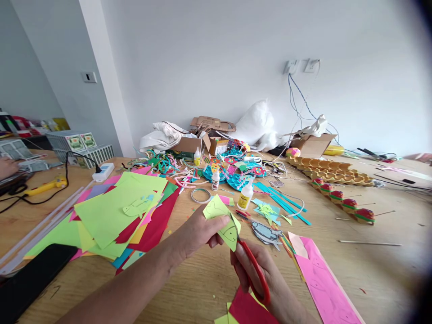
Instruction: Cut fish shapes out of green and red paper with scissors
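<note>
My left hand (202, 229) pinches a piece of yellow-green paper (222, 227) with a fish outline drawn on it. Red-handled scissors (254, 270) are in my right hand (259, 279), their blades at the right edge of the drawn fish. Just beyond lie grey-blue fish cutouts (266, 234) on the wood. A strip of pink paper (324, 279) with fish outlines stretches along the right. Below my right hand are red paper (248, 310) and some yellow-green paper. The fish's head, with an eye, points toward me.
Coloured sheets (114, 216) pile up at the left beside a black phone (37, 279). A glue bottle (246, 195), a tape roll (200, 195) and blue strips (281, 202) stand or lie ahead. Egg-carton pieces (330, 171) are at the right, cardboard boxes (189, 146) at the back. Another person's hand (7, 167) shows far left.
</note>
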Demonstrator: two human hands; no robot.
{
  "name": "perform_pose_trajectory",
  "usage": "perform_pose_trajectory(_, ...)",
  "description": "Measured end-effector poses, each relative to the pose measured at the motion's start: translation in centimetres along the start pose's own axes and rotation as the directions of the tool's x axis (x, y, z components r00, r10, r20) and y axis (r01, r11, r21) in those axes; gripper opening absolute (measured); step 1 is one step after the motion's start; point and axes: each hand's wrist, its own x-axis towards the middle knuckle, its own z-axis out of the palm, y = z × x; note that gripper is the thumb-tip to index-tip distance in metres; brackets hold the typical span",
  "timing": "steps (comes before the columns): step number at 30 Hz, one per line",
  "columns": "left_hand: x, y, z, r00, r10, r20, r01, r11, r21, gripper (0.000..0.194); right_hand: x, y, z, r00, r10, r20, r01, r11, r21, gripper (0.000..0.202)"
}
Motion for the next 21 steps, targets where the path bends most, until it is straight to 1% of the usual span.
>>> perform_pose_trajectory(5,-0.17,0.39,-0.42,1.0,-0.021,0.008,0.021,1.0,0.022,0.021,-0.01,-0.06,0.05,1.0,-0.013,0.007,0.013,1.0,-0.007,0.053)
perform_pose_trajectory(11,-0.27,0.72,-0.71,0.998,-0.052,0.021,0.052,0.998,0.029,0.02,0.04,-0.31,-0.01,1.0,0.006,0.015,-0.006,0.999,-0.052,0.051)
perform_pose_trajectory(16,-0.21,0.61,-0.81,0.996,-0.055,0.071,0.052,0.998,0.037,0.018,0.04,-0.42,-0.09,1.0,0.008,0.016,-0.006,0.998,-0.067,0.051)
perform_pose_trajectory(21,-0.26,0.75,-0.75,0.996,-0.079,0.045,0.078,0.997,0.025,0.014,-0.21,-0.75,-0.09,1.0,-0.001,0.005,0.001,0.996,-0.09,0.052)
